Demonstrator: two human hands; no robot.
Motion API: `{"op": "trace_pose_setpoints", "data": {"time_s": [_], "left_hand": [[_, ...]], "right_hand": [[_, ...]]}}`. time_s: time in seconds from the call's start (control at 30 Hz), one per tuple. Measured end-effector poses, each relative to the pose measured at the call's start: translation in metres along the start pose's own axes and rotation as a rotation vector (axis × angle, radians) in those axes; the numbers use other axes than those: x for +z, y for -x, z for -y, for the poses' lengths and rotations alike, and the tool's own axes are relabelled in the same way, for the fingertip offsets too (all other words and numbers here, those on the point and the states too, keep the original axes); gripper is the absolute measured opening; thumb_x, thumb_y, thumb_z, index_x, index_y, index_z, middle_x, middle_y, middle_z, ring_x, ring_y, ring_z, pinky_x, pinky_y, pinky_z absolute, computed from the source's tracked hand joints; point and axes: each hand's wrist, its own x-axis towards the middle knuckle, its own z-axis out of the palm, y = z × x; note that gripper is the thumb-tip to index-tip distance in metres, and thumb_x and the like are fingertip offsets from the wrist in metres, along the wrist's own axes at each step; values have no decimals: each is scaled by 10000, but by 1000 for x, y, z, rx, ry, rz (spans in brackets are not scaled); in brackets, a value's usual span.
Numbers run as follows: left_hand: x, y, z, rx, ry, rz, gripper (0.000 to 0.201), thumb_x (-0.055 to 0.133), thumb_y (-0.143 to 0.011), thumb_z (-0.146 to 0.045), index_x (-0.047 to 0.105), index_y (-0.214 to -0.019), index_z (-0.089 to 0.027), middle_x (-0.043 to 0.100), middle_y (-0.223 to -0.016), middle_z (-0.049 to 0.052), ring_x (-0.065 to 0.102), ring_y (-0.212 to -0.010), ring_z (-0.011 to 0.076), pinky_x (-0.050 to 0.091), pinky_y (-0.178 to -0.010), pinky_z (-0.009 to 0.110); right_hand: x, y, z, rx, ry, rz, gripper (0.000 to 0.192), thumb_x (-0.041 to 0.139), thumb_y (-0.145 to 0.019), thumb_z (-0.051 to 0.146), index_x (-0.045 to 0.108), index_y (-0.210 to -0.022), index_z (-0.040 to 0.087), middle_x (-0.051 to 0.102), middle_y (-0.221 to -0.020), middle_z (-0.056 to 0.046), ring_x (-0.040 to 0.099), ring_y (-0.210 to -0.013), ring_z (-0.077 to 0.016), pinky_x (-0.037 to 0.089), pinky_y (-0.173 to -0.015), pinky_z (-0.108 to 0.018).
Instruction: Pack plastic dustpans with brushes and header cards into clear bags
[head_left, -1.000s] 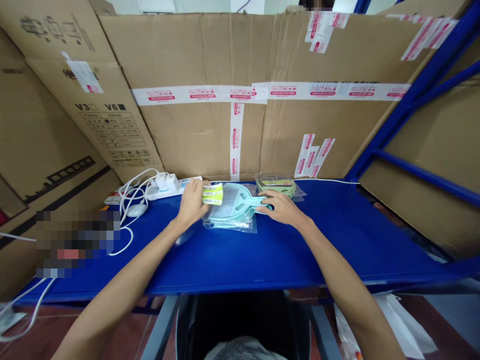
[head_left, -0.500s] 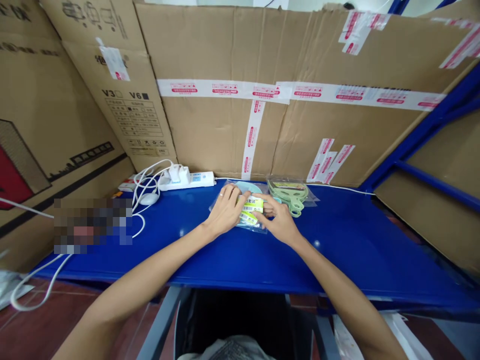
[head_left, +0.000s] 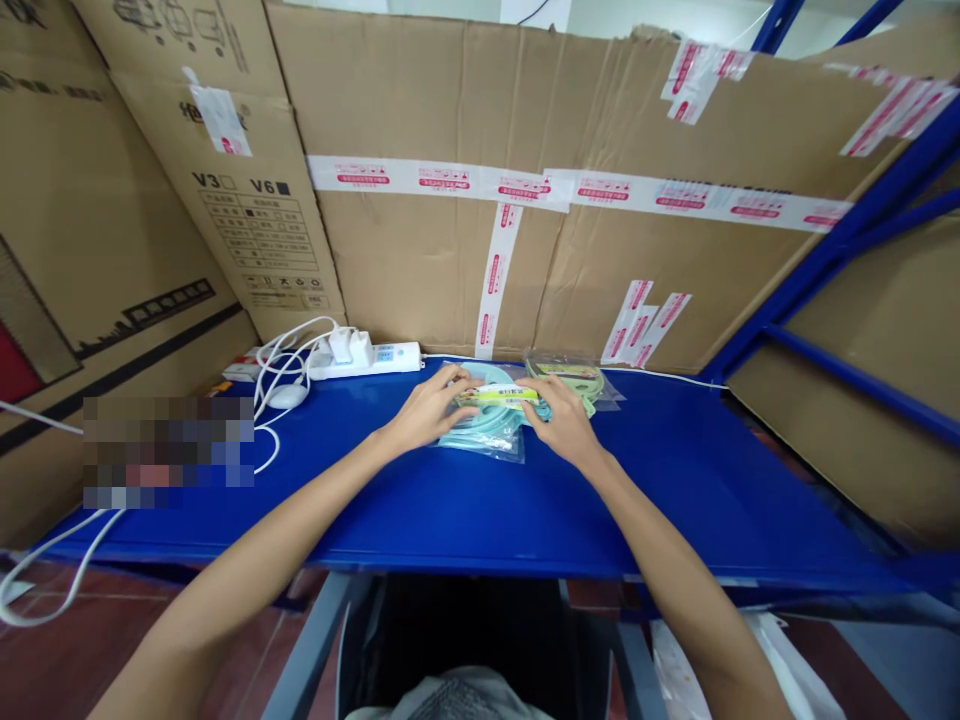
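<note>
Several white cables [head_left: 274, 375] lie looped at the left of the blue table [head_left: 660, 510], and just right of them a white power strip [head_left: 394, 357] runs left to right along the foot of the cardboard [head_left: 405, 270], plugs at its left end. Next comes your left hand [head_left: 431, 408], reaching in with its fingers bent and its thumb a little apart from them, at the left end of a white and yellow-green label [head_left: 499, 396]; you cannot tell from this view whether they pinch it. The label lies between your hands, its long axis running left to right, nearly in line with the table's front edge, printed side up. Under it rests a light-blue plastic tool [head_left: 487, 424] with a clear bag [head_left: 511, 446], its rounded end to the left and its narrow end to the right, by your right hand [head_left: 559, 412]. That hand's fingers curl at the label's right end, thumb slightly parted; its grip is unclear too. Just beyond, a green plastic tool [head_left: 581, 380] lies in clear wrapping, partly hidden by your right hand.
</note>
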Motion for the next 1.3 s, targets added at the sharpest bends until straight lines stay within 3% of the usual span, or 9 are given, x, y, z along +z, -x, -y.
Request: {"op": "trace_pose_setpoints", "data": {"time_s": [0.1,0.23,0.43,0.6,0.77,0.87,1.03,1.17,1.3], "left_hand": [[-5,-1,4,-65,85,-17,295,567,-1075,-341,693,-1320,-235,707,-1175,93,665,-1130,265,546,-996,424],[-5,-3,9,-157,220,-3,253,591,-1047,-325,752,-1196,-198,768,-1090,87,703,-975,237,561,-846,355],[-2,-2,14,-271,387,-78,279,621,-994,-348,778,-1145,-173,800,-1142,107,733,-916,220,566,-755,307],[-2,-2,19,-325,290,-100,259,669,-951,-360,807,-1073,-177,823,-1058,99,737,-880,228,530,-736,295],[0,-1,20,-336,336,-63,323,643,-969,-386,800,-1126,-150,759,-735,51,652,-617,180,485,-639,275],[4,0,20,-323,431,-71,363,632,-970,-395,784,-1162,-127,740,-726,47,642,-602,170,485,-629,270],[4,-2,22,-346,394,-107,377,622,-970,-408,796,-1157,-131,716,-709,40,612,-647,173,459,-635,269],[-1,-3,16,-351,389,-164,333,660,-946,-416,820,-1089,-161,759,-864,70,613,-715,172,470,-652,271],[2,-3,4,-392,645,-66,393,690,-949,-464,800,-1153,-147,764,-868,73,582,-592,134,487,-573,265]], "right_hand": [[-1,0,-1,-31,7,24,335,592,-1026,240,684,-1348,244,760,-1118,-97,681,-1006,-281,591,-914,-459],[-1,0,-3,-34,17,39,389,558,-1049,247,665,-1423,242,779,-1073,-89,676,-932,-268,587,-868,-448],[-2,-1,-4,-16,6,40,309,550,-1053,262,739,-1294,223,798,-1064,-91,705,-899,-261,580,-883,-449],[-3,-2,-2,33,-51,18,279,531,-1054,281,768,-1191,229,780,-977,-79,719,-854,-242,579,-873,-416],[-3,-3,0,27,-66,24,257,545,-1042,273,750,-1188,224,762,-986,-72,704,-817,-216,566,-820,-370],[-1,-3,0,18,-59,15,237,542,-1050,268,727,-1186,214,761,-1009,-73,704,-834,-215,564,-844,-371],[-3,-2,-2,1,-30,-22,222,511,-1049,223,686,-1185,219,755,-1005,-76,699,-860,-231,569,-874,-399],[-10,-2,7,-105,137,-57,203,580,-1003,204,676,-1182,215,739,-1198,-141,665,-1106,-307,540,-993,-502],[-10,0,26,-266,294,8,210,681,-968,272,693,-1173,229,610,-1503,-178,523,-1383,-385,465,-1088,-602]]}}
